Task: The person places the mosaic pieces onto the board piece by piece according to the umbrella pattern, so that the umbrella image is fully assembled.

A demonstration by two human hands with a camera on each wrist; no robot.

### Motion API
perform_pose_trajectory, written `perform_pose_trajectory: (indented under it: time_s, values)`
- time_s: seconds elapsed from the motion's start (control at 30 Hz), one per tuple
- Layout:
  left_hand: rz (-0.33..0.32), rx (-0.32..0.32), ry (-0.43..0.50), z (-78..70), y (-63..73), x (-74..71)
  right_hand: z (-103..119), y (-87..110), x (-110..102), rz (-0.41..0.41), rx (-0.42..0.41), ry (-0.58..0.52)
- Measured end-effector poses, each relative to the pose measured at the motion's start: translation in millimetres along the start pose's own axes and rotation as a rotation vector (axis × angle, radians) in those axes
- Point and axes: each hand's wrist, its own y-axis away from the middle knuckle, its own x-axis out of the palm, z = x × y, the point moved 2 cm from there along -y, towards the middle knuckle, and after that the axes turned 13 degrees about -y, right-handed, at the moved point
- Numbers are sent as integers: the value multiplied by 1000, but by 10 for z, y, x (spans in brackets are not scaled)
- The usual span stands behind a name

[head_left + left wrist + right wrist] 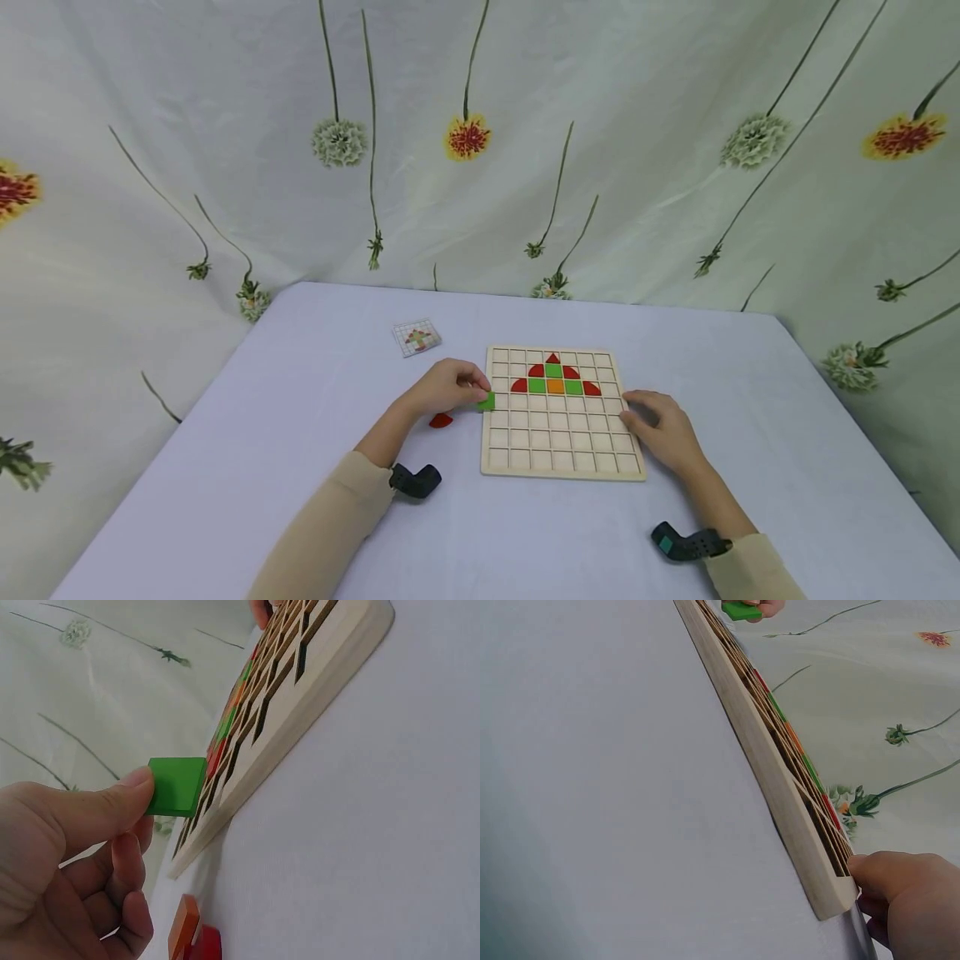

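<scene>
My left hand [444, 388] pinches a green square tile [175, 784] between thumb and fingers, at the left edge of a wooden grid board [551, 476]. My right hand [666, 431] holds the board's right edge, with its thumb at the rim [826, 898]. Near the board's top, red, green and orange pieces form a stepped, pointed shape: a red triangle [552, 358] at the tip, red rounded pieces on the sides and an orange square [555, 386] at the centre of the bottom row. Below my left hand lie a red rounded piece [441, 421] and an orange piece [183, 927].
A small card [417, 337] printed with a coloured grid pattern lies behind the left hand, left of the board. A white cloth [570, 542] covers the table. A floral curtain [637, 217] hangs behind it.
</scene>
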Motion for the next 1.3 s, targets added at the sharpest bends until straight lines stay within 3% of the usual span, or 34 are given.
perform_pose_trajectory:
  time_s: [0.83, 1.3]
  values:
    - [45, 146, 45, -395, -375, 336, -3, -18, 12, -2, -1, 9]
    - [16, 117, 20, -542, -529, 535, 6, -8, 10, -1, -5, -3]
